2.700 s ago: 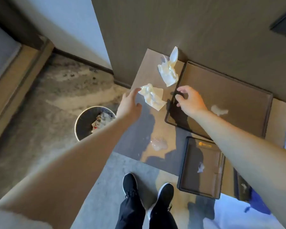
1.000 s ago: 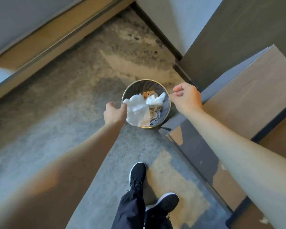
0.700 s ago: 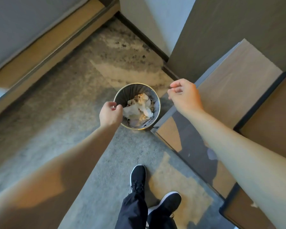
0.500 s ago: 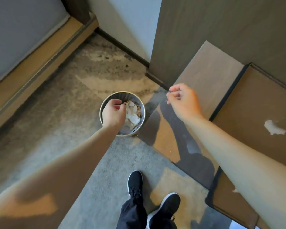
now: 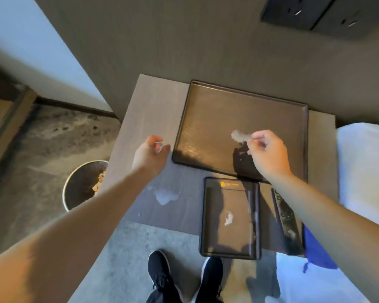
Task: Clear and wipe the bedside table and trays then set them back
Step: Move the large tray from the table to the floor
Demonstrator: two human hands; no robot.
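The wooden bedside table (image 5: 144, 106) carries a large dark tray (image 5: 206, 119) at the back and a small dark tray (image 5: 228, 241) at the front edge. White smears lie on the large tray (image 5: 237, 136), in the small tray (image 5: 228, 218) and on the tabletop (image 5: 165, 196). My left hand (image 5: 151, 155) hovers with spread fingers just left of the large tray and holds nothing. My right hand (image 5: 268, 155) hangs over the large tray, fingers loosely curled, fingertips at the smear's right end.
A round waste bin (image 5: 79, 186) with crumpled tissues stands on the floor left of the table. A narrow dark item (image 5: 286, 212) lies right of the small tray. White bedding (image 5: 365, 171) and a blue cloth (image 5: 315, 256) are at the right. My shoes (image 5: 162, 278) are at the table's front.
Both hands dropped the crumpled tissues into the bin, then swung back right over the table. The tabletop no longer carries tissues.
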